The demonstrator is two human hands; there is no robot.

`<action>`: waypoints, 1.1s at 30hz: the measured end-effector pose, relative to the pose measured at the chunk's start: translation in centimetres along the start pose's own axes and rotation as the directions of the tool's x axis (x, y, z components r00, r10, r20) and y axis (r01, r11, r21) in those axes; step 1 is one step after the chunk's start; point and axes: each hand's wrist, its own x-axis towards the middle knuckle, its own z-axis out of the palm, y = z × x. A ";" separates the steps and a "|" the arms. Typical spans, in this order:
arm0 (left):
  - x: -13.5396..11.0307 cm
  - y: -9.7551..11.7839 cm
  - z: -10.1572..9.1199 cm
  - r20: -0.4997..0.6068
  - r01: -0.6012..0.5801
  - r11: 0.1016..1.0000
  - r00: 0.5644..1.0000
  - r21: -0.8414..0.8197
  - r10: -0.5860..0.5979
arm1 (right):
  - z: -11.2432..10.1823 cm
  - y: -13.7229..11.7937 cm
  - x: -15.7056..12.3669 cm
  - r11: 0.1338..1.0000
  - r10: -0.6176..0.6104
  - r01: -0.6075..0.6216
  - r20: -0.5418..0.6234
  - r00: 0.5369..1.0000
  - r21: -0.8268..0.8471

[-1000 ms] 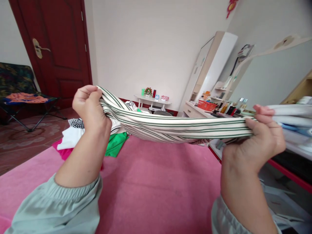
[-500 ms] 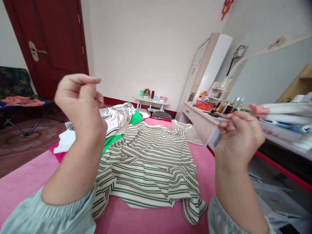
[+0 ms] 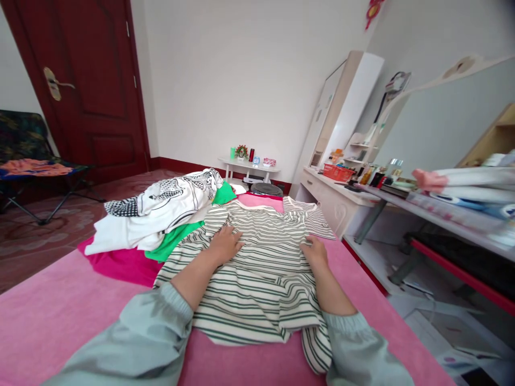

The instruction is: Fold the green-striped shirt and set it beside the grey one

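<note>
A cream shirt with green stripes [image 3: 257, 279] lies spread on the pink bed cover [image 3: 60, 316] in front of me. My left hand [image 3: 225, 244] rests flat on the shirt's upper left part, fingers stretched out. My right hand [image 3: 315, 252] lies flat on the shirt's right side, fingers also extended. Both arms wear pale green sleeves. Neither hand holds anything.
A pile of clothes [image 3: 161, 206] in white, black-patterned, green and magenta lies left of the shirt. A white dresser [image 3: 333, 195] with bottles and a red basket stands to the right. A dark red door [image 3: 92, 80] and a folding chair [image 3: 28, 155] are at far left.
A second ago both hands held the striped shirt stretched in the air. They let it drop onto the bed, then came down flat onto it.
</note>
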 end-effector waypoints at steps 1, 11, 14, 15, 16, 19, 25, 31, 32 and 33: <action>-0.3 -0.1 0.7 0.027 -0.002 0.998 1.000 0.055 0.001 | 0.1 0.3 -0.2 1.000 0.001 -0.001 0.017 1.000 -0.014; 0.1 -1.5 1.7 0.039 -0.072 0.994 0.997 0.087 0.069 | 0.2 0.5 -0.8 0.992 -0.048 0.054 0.059 0.997 -0.114; 0.1 -1.7 2.0 0.025 -0.078 0.994 0.997 0.076 0.077 | 0.2 0.6 -0.8 0.992 -0.050 0.056 0.050 0.998 -0.112; 0.1 -1.7 2.0 0.022 -0.080 0.994 0.997 0.073 0.079 | 0.2 0.6 -0.8 0.993 -0.049 0.054 0.049 0.998 -0.109; 0.1 -1.7 2.0 0.020 -0.083 0.994 0.996 0.072 0.081 | 0.2 0.6 -0.8 0.993 -0.047 0.052 0.050 0.998 -0.105; 0.1 -1.6 1.8 0.026 -0.088 0.993 0.996 0.082 0.086 | 0.2 0.5 -0.8 0.994 -0.044 0.049 0.054 0.998 -0.095; 0.2 -1.6 1.8 0.034 -0.081 0.992 0.996 0.092 0.078 | 0.0 0.4 -0.9 0.996 -0.033 0.038 0.068 0.997 -0.077; 0.2 -1.9 2.0 0.026 -0.097 0.991 0.995 0.089 0.095 | -0.1 0.3 -0.9 0.997 -0.018 0.024 0.079 0.997 -0.073; 0.2 -1.9 2.0 0.020 -0.100 0.991 0.995 0.087 0.099 | -0.1 0.3 -0.9 0.997 -0.014 0.020 0.078 0.997 -0.073; 0.2 -1.9 2.0 0.015 -0.102 0.991 0.995 0.084 0.101 | -0.1 0.3 -0.9 0.997 -0.009 0.014 0.077 0.997 -0.073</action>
